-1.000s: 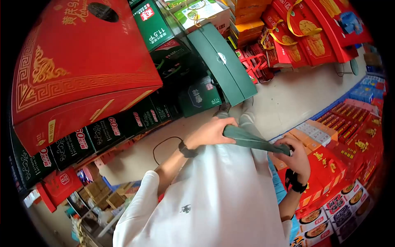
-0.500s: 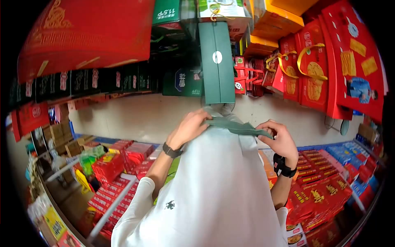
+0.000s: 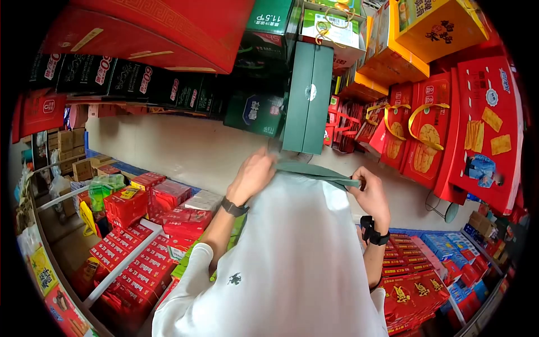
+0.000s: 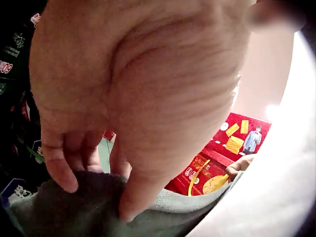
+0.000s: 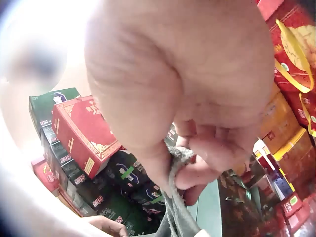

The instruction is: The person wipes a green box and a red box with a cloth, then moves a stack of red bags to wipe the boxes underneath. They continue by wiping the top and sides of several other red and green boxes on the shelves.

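Observation:
A grey-green cloth (image 3: 314, 170) with a fuzzy, towel-like surface stretches between both hands, in front of the white shirt. My left hand (image 3: 254, 178) pinches its left end; in the left wrist view the thumb (image 4: 133, 197) lies over the near side and the fingers go behind the edge. At the other end, my right hand (image 3: 371, 194) grips a bunched fold between thumb and fingers, seen closely in the right wrist view. Just beyond the cloth is a long dark green box (image 3: 309, 101) with a pale oval label.
Dark cartons (image 3: 129, 78) and a large red box (image 3: 163, 28) are stacked at the far left. Red gift boxes with yellow handles (image 3: 426, 123) and orange boxes (image 3: 387, 56) stand at the far right. Packed shelves of red cartons (image 3: 135, 264) flank the person. Pale floor (image 3: 168, 137) runs between.
The head view has turned, and the green box now stands nearly straight ahead. The cloth went from a bunched, slanting strip to a flatter, more level one. Both hands have kept their hold.

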A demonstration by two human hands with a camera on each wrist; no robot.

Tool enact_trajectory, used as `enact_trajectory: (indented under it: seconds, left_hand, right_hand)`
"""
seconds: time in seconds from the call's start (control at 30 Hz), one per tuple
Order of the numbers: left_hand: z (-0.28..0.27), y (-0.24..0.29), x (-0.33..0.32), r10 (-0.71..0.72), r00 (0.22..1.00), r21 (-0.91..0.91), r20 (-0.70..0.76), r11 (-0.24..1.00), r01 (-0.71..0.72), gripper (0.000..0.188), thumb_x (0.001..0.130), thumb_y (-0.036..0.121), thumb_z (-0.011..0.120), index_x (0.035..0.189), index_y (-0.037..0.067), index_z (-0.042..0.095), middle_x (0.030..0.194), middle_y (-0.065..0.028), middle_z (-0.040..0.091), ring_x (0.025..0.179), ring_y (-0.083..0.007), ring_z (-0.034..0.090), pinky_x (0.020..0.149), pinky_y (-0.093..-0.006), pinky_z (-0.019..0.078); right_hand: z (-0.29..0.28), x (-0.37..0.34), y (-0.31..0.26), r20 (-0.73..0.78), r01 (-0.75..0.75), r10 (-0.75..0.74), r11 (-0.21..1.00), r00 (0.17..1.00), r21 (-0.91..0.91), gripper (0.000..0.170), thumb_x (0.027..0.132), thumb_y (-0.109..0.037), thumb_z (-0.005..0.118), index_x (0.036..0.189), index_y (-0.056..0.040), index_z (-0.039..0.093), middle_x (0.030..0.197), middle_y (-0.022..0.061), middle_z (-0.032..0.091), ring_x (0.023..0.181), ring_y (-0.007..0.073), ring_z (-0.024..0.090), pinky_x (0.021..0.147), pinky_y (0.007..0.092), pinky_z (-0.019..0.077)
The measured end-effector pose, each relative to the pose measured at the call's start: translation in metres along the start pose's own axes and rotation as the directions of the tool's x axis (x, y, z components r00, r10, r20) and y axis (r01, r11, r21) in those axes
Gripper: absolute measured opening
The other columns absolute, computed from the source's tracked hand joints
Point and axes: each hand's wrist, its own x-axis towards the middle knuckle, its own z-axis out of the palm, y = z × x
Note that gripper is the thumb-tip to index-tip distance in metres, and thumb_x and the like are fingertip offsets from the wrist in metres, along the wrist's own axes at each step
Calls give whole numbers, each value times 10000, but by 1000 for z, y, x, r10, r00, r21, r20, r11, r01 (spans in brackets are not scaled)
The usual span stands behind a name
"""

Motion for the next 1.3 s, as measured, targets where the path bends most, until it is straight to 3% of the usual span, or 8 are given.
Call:
enact_trajectory:
  seconds: [0.17, 0.27, 0.47, 0.67, 0.97, 1.07, 1.17, 1.3]
  left_hand:
    - [-23, 12, 14, 16, 1000, -75, -4, 997, -16, 269, 846, 0, 773, 1031, 34, 581, 1025, -176, 633, 961, -442, 657, 813, -535, 510]
    - [-34, 19, 18, 43, 999, -48, -28, 998, -44, 278, 830, -22, 760, 1013, 39, 559, 1025, -167, 621, 946, -438, 647, 789, -527, 499]
    - [-58, 32, 31, 106, 992, -56, -76, 992, -110, 220, 821, -17, 714, 987, 47, 584, 992, -151, 609, 941, -443, 641, 770, -545, 496]
    - [-71, 34, 42, 128, 992, -110, -21, 985, -129, 241, 797, 10, 800, 980, 15, 642, 872, -127, 579, 796, -335, 610, 715, -452, 482]
    - [-96, 49, 52, 137, 982, -390, 133, 918, -75, 250, 857, 0, 774, 1099, 44, 820, 894, -112, 617, 867, -286, 644, 792, -387, 514]
    - [-98, 65, 53, 260, 959, -495, 116, 852, -171, 297, 858, -46, 755, 1125, 58, 833, 923, -99, 615, 915, -263, 645, 833, -367, 524]
    - [-81, 83, 62, 449, 890, -521, 82, 780, -345, 308, 868, -59, 743, 1131, 73, 837, 1031, -83, 613, 998, -258, 638, 870, -365, 528]
    - [-74, 111, 66, 486, 853, -537, 188, 778, -325, 326, 866, -55, 743, 1145, 88, 830, 1092, -73, 607, 1025, -270, 638, 883, -378, 530]
  right_hand:
    - [1, 4, 15, -104, 8, 15, 975, 995, 223, 203, 864, 53, 731, 1060, 3, 742, 760, -31, 556, 673, 56, 425, 602, 267, 362]
    - [-8, 0, 13, -39, -84, 94, 975, 995, 208, 301, 878, 97, 691, 1147, 1, 786, 803, -42, 602, 705, 43, 422, 618, 259, 357]
    - [-9, -10, 8, -51, 16, 11, 863, 999, 506, 168, 994, 17, 708, 1143, 17, 786, 970, -6, 730, 824, 39, 572, 720, 224, 457]
    - [9, 7, 41, -181, -101, 248, 810, 952, 578, 122, 1024, -35, 740, 1135, 13, 748, 909, -17, 695, 829, 39, 585, 732, 231, 484]
    - [-19, 7, 34, 20, -97, 96, 931, 995, 352, 425, 897, 35, 776, 1317, -19, 749, 1020, 5, 712, 859, 83, 600, 802, 255, 480]
    - [-19, 11, 33, 62, -3, -7, 987, 998, 163, 509, 861, 81, 775, 1359, -7, 721, 1227, 63, 723, 1079, 153, 684, 917, 281, 523]
    - [-18, 21, -19, -89, 262, -250, 951, 964, 164, 609, 842, 31, 773, 1439, -60, 686, 1506, 149, 651, 1390, 284, 629, 1145, 369, 486]
    - [-11, 39, -63, 28, 354, -378, 887, 925, 296, 628, 841, 42, 765, 1449, -85, 671, 1648, 161, 547, 1524, 334, 526, 1257, 429, 399]
